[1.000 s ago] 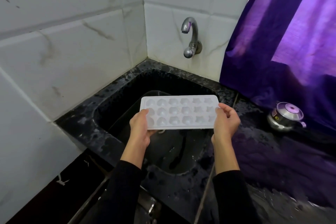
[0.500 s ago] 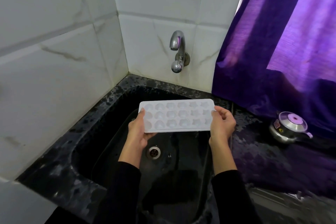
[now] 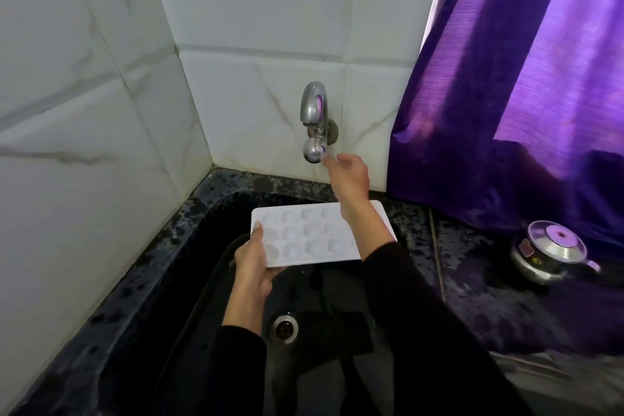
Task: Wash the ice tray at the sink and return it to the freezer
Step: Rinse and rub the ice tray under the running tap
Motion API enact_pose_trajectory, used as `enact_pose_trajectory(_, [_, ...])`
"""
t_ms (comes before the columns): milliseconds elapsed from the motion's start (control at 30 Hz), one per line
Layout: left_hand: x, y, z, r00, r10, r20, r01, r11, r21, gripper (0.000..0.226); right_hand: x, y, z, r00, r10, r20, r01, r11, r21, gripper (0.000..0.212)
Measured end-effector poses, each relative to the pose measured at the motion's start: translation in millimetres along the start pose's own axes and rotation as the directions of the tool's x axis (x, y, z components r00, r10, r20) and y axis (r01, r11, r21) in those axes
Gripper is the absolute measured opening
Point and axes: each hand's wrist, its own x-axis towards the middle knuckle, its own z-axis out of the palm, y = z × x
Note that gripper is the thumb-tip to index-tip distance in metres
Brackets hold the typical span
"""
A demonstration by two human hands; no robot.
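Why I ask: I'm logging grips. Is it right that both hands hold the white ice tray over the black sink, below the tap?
Not quite. In the head view only the left hand holds the ice tray over the sink; the right hand reaches toward the tap.

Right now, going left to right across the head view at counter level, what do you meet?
Marble-tiled wall → left hand gripping the ice tray's left end → ice tray held over the sink → steel pot with lid on the wet black counter, before the purple curtain.
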Motion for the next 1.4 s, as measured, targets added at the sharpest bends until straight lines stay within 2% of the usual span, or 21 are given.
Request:
enact_pose_trajectory(67, [6, 0, 3, 1.000, -0.008, 0.008, 0.008, 1.000, -0.007, 0.037, 21, -5, 13, 0.993, 0.113, 0.019, -0.114, 0.991, 0.066, 0.052])
enact_pose_trajectory(167, [14, 1, 5, 1.000, -0.017, 0.013, 0.017, 1.000, -0.011, 0.036, 45, -3, 32, 0.981, 0.193, 0.033, -0.196, 0.975, 0.103, 0.040])
enact_pose_trajectory(267, [21, 1, 10, 0.999, -0.024, 0.023, 0.025, 1.000, -0.017, 0.035, 61, 4, 40, 0.958, 0.274, 0.081, -0.285, 0.937, 0.200, 0.048])
enact_pose_trajectory(400, [23, 1, 19, 0.999, -0.033, 0.039, 0.033, 0.999, -0.015, 0.035, 65, 3, 37, 0.939, 0.259, 0.225, -0.337, 0.819, 0.464, 0.025])
enact_pose_trajectory(533, [25, -1, 25, 0.997, -0.054, 0.050, 0.054, 0.999, -0.003, 0.040, 66, 4, 36, 0.955, 0.221, 0.200, -0.292, 0.824, 0.486, 0.019])
enact_pose_trajectory(700, [26, -5, 30, 0.997, -0.060, 0.040, 0.060, 0.998, -0.003, 0.042, 72, 6, 39, 0.966, 0.249, 0.077, -0.259, 0.900, 0.349, 0.031])
enact_pose_trajectory(1000, [23, -8, 30, 0.997, -0.059, 0.041, 0.060, 0.998, -0.019, 0.040, 71, 3, 44, 0.984, 0.168, -0.050, -0.159, 0.975, 0.157, 0.033])
enact_pose_trajectory(1133, [24, -10, 30, 0.998, -0.056, 0.034, 0.057, 0.998, -0.028, 0.041, 64, 6, 39, 0.997, 0.068, -0.022, -0.071, 0.988, -0.139, 0.039])
enact_pose_trajectory(1233, [25, -11, 32, 0.998, -0.048, 0.030, 0.050, 0.998, -0.048, 0.041, 47, 24, 34, 0.999, -0.044, 0.027, 0.051, 0.892, -0.449, 0.072])
enact_pose_trajectory(1300, [25, -10, 34, 0.999, -0.041, 0.016, 0.042, 0.998, -0.055, 0.037, 31, 41, 32, 0.986, -0.117, 0.116, 0.165, 0.734, -0.659, 0.086])
enact_pose_trajectory(1400, [24, -11, 36, 1.000, -0.008, 0.017, 0.009, 0.998, -0.061, 0.037, 2, 61, 35, 0.927, -0.156, 0.342, 0.374, 0.461, -0.805, 0.077])
